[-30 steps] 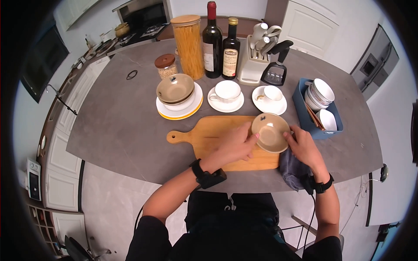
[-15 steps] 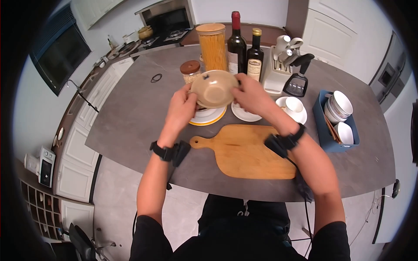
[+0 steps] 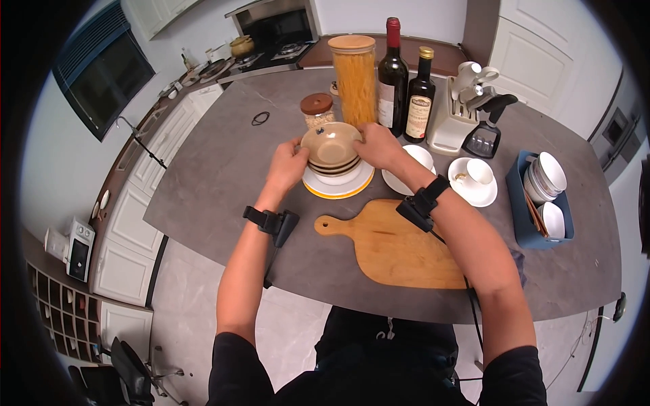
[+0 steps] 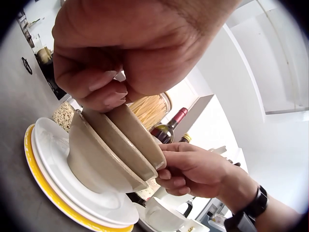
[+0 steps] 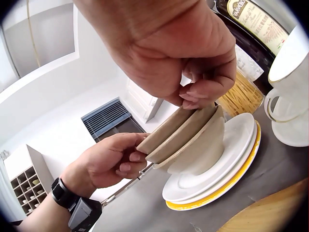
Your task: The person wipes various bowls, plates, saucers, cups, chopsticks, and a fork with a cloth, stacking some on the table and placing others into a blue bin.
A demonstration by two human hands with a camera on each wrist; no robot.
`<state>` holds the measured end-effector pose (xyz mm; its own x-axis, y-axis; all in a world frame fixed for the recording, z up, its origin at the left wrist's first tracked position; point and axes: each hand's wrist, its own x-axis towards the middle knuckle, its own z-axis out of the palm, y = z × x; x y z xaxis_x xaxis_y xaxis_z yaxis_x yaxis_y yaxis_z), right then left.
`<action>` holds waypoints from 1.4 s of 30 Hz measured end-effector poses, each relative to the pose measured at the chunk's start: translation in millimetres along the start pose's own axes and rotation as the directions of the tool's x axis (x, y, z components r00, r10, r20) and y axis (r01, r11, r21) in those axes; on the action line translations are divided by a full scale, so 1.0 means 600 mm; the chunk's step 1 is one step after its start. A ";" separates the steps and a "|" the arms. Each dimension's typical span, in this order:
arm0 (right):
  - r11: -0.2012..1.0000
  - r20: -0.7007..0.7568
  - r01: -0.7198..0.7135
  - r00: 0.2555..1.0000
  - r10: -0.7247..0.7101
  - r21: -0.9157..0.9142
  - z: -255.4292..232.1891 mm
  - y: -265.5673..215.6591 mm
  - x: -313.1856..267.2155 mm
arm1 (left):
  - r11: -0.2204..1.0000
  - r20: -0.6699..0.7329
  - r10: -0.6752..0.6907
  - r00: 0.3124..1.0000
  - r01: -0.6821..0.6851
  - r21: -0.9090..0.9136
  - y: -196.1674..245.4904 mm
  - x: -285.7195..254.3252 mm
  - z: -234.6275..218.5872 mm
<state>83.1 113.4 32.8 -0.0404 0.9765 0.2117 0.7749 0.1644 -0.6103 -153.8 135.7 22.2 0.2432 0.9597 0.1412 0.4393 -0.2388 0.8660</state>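
Plainly, the beige bowl (image 3: 330,147) sits at the top of a stack of similar bowls (image 4: 99,159), nested rim over rim, three in all in the wrist views. It is round and shallow, glossy inside, with a small dark mark on the far side of its inner wall; the outside looks plain and matte. The left hand (image 3: 287,166) and right hand (image 3: 380,145) hold it from opposite sides, fingers pinching its rim. The stack stands on a white plate (image 4: 46,140), with a yellow-rimmed plate (image 4: 30,157) at the bottom of the pile, on the grey tabletop (image 3: 217,183).

Close behind the bowls are a jar of grains (image 3: 318,120) with a brown lid and a tall pasta jar (image 3: 356,84); to their right stand a red-capped bottle (image 3: 391,98), a gold-capped bottle (image 3: 420,108) and a knife block (image 3: 450,125). A white cup (image 3: 420,157) on a saucer is just beside the plates, partly hidden by the right forearm (image 3: 470,233), which also covers part of the wooden board (image 3: 399,252). Farther right are another cup (image 3: 479,172) and a blue basket (image 3: 518,211) of crockery.
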 end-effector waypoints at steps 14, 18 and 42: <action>0.916 -0.331 -0.398 0.873 0.358 -0.059 -0.295 0.030 -0.568 | 0.977 0.228 0.212 0.950 -0.209 -0.037 0.196 -0.341 0.141; 0.913 -0.322 -0.382 0.890 0.322 -0.143 -0.273 0.109 -0.609 | 0.975 0.424 0.220 0.878 -0.180 -0.133 0.217 -0.375 0.229; 0.584 0.060 -0.187 0.971 0.230 0.790 -0.327 0.012 -0.612 | 0.823 0.590 0.237 0.772 0.163 -0.543 0.241 -0.397 0.299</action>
<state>227.5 -271.2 100.2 0.1014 0.9946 0.0199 -0.0385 0.0239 -0.9990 6.7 -154.1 27.8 0.8020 0.5965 0.0308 -0.0686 0.0408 0.9968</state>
